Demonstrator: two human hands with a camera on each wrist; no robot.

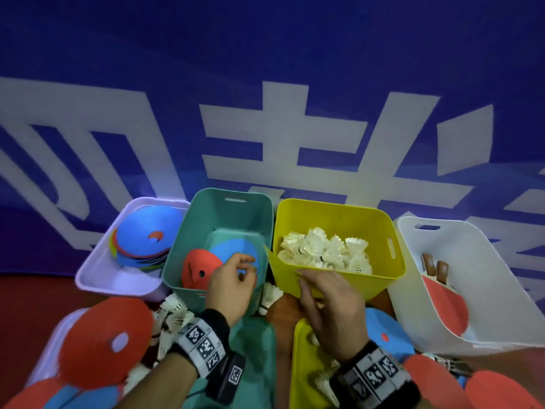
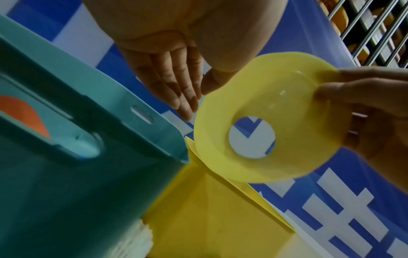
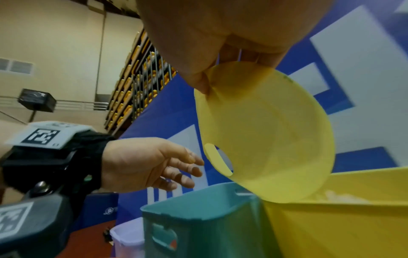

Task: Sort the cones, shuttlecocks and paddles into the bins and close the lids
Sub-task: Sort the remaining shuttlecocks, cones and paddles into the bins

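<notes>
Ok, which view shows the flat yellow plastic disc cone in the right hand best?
Left wrist: the yellow disc cone faces the camera whole, centre hole clear, the right hand pinching its rim. Right wrist shows it tilted under the palm. In the head view it blends into the yellow bin.

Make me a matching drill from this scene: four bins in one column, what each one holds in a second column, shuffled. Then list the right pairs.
Bins:
1. teal bin
2. yellow bin
3. white bin
4. lilac bin

Contents:
A. white shuttlecocks
B. a stack of flat cones, blue on top
C. a red paddle with wooden handles showing
D. one red and one blue flat cone

Pairs: 1-D, 2-A, 3-C, 4-B
</notes>
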